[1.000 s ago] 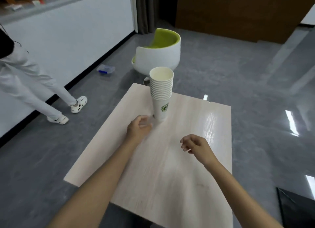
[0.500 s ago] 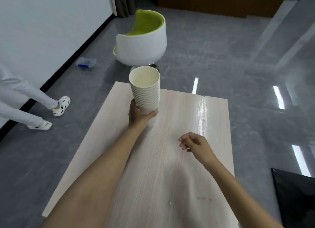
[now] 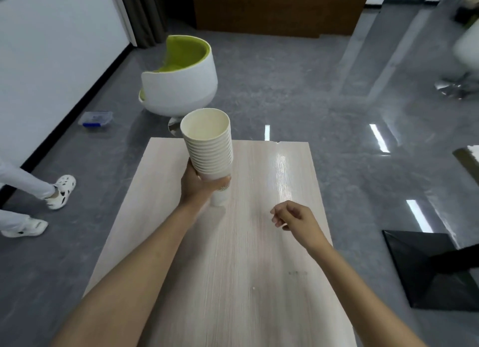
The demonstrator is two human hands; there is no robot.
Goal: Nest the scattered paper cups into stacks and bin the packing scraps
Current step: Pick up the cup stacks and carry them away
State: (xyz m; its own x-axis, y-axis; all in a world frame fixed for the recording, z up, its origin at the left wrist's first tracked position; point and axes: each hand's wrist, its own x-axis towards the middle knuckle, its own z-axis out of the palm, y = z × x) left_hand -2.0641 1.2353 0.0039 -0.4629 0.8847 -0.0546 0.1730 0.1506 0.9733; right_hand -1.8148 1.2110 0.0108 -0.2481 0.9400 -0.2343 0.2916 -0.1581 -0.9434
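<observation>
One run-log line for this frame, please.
left hand: grips cup stack near its base | right hand: loosely curled, holds nothing, over table | stack: nested, rims up

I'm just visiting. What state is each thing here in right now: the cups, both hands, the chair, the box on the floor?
Cup stack, nested, mouth up, slightly tilted, gripped near its base.
Left hand, fingers wrapped round the stack's lower part.
Right hand, loosely curled, holding nothing, over the table.
Egg chair, upright, nobody in it.
Plastic box, on the floor by the wall.
</observation>
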